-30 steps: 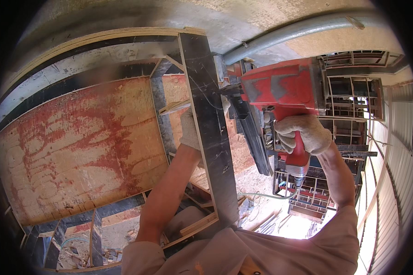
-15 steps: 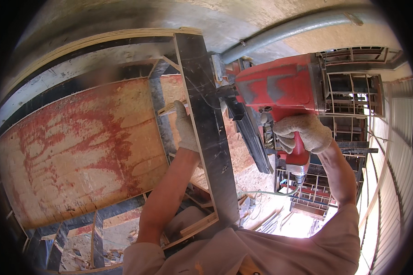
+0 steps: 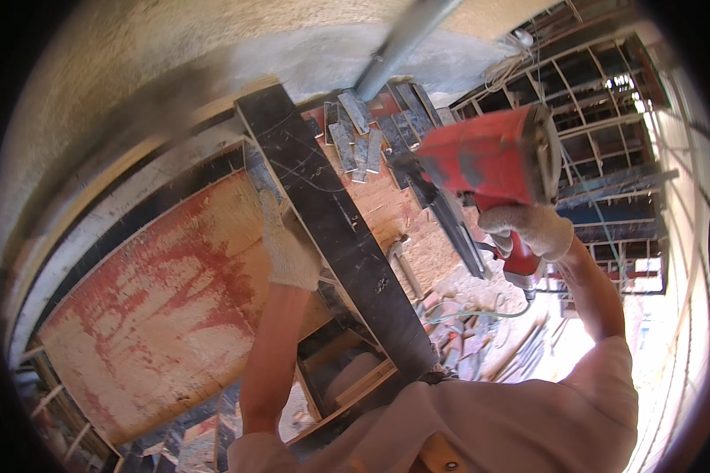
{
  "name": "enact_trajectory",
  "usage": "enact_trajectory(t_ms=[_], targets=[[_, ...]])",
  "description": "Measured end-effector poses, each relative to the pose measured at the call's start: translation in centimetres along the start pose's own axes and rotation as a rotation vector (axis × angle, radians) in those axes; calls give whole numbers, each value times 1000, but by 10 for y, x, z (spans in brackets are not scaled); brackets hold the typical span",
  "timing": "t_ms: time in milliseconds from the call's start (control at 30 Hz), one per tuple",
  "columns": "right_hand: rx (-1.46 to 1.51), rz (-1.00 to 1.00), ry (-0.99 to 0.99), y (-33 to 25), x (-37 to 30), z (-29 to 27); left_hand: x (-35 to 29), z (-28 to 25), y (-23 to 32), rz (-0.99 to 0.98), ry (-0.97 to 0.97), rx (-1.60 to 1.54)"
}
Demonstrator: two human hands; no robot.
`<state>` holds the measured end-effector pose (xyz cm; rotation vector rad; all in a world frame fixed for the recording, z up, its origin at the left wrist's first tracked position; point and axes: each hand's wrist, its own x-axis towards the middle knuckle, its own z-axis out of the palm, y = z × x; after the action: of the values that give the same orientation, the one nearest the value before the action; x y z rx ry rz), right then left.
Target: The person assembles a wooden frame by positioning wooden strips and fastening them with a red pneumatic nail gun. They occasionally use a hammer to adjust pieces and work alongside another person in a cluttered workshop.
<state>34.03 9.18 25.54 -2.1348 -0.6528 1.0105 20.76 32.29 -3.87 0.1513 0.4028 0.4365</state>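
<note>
My right hand (image 3: 528,230), in a knitted work glove, is wrapped round the handle of a red nail gun (image 3: 481,154). The gun's nose and long dark magazine point left and down, apart from the black board. That long black board (image 3: 331,221) runs slantwise across the middle, part of a frame. On its left side, my gloved left hand (image 3: 290,251) reaches up close to the board's edge. A brownish wooden piece (image 3: 301,225) shows between that glove and the board. The left fingers are blurred and partly hidden, so their grip is unclear.
A red-stained plywood panel (image 3: 173,315) lies left of the frame. Short dark wood strips (image 3: 359,138) and a hammer (image 3: 404,264) rest on plywood beyond the board. A green hose (image 3: 481,313) runs near the gun; wooden frames (image 3: 599,118) stand at right.
The nail gun's nose has come away from the board, to the right. My left hand has shifted slightly down along the board's left side. The whole view has turned, uncovering the strips and hammer.
</note>
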Motion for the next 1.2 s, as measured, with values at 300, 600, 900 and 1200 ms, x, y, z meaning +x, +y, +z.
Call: enact_trajectory(t_ms=[300,600,900,1200], targets=[[-68,49,419,249,-45,30,-3,78,32,465,270,1207],[-393,333,604,489,-14,81,-4,98,34,377,423,1188],[-358,643,560,582,-4,115,-12,93,40,354,474,1377],[-207,740,558,617,14,165,-21,95,40,361,457,1452]])
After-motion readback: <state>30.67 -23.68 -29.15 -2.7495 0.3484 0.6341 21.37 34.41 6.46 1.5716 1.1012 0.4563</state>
